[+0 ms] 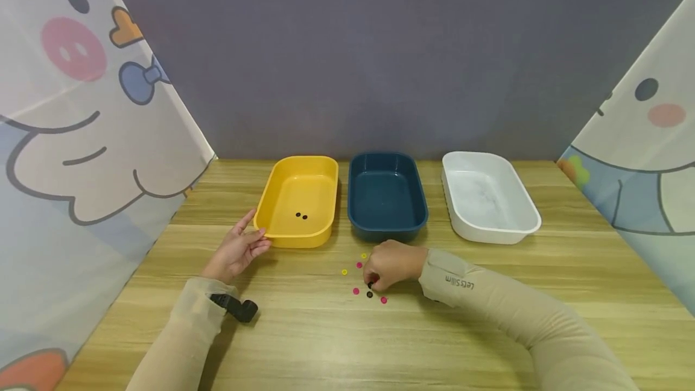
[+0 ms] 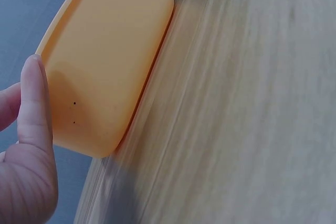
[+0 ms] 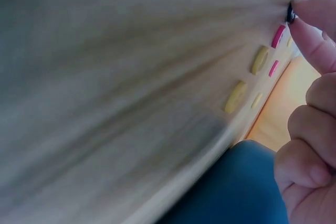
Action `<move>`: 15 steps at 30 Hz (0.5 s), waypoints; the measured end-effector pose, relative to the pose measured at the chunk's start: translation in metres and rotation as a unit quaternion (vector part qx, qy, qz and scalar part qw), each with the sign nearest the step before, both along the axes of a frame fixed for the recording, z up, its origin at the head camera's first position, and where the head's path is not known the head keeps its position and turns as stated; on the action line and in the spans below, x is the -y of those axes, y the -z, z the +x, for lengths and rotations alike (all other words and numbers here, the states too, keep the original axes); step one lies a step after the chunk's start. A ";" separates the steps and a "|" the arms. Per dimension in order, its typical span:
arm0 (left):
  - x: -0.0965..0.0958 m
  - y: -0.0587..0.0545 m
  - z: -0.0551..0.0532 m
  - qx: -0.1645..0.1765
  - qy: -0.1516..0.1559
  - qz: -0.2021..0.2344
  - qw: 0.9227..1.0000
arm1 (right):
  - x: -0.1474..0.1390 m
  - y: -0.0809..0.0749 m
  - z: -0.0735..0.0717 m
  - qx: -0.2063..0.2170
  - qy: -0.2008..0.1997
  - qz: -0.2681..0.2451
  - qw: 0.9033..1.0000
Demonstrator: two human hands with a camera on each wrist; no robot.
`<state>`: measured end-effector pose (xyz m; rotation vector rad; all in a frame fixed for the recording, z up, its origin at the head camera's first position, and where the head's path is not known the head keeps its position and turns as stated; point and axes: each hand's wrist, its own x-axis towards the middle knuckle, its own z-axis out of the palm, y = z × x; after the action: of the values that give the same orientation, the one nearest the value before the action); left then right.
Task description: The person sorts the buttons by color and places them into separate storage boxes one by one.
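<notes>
My left hand (image 1: 234, 253) touches the near left corner of the yellow tray (image 1: 319, 237), fingers fairly straight; in the left wrist view one digit (image 2: 34, 103) lies along its outer wall. Two black buttons (image 1: 301, 216) lie inside this tray. My right hand (image 1: 393, 263) is low over the table in front of the blue tray (image 1: 388, 231). Thumb and index finger pinch a black button (image 3: 291, 12), its edge at the wood. Around that hand lie pink buttons (image 1: 356, 291), yellow buttons (image 1: 344, 272) and another black button (image 1: 370, 295). The hand partly hides the group.
A white tray (image 1: 491, 233) stands right of the blue one. All three trays are near the back edge of the wooden table (image 1: 304, 330), before a grey wall panel (image 1: 347, 53). Cartoon-printed cloths (image 1: 98, 155) hang on both sides.
</notes>
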<state>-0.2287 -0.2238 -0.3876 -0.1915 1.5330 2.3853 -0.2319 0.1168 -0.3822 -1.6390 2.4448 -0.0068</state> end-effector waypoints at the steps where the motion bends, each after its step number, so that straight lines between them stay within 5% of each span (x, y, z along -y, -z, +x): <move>1: 0.000 0.000 0.000 0.000 0.001 -0.001 1.000 | 0.000 0.000 0.000 0.000 0.002 -0.001 1.000; 15: 0.001 -0.002 -0.001 -0.003 0.009 0.003 1.000 | 0.001 0.000 0.002 -0.015 0.012 -0.008 1.000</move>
<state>-0.2294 -0.2252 -0.3858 -0.1700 1.5237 2.3784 -0.2297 0.1158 -0.3818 -1.6285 2.4919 -0.0068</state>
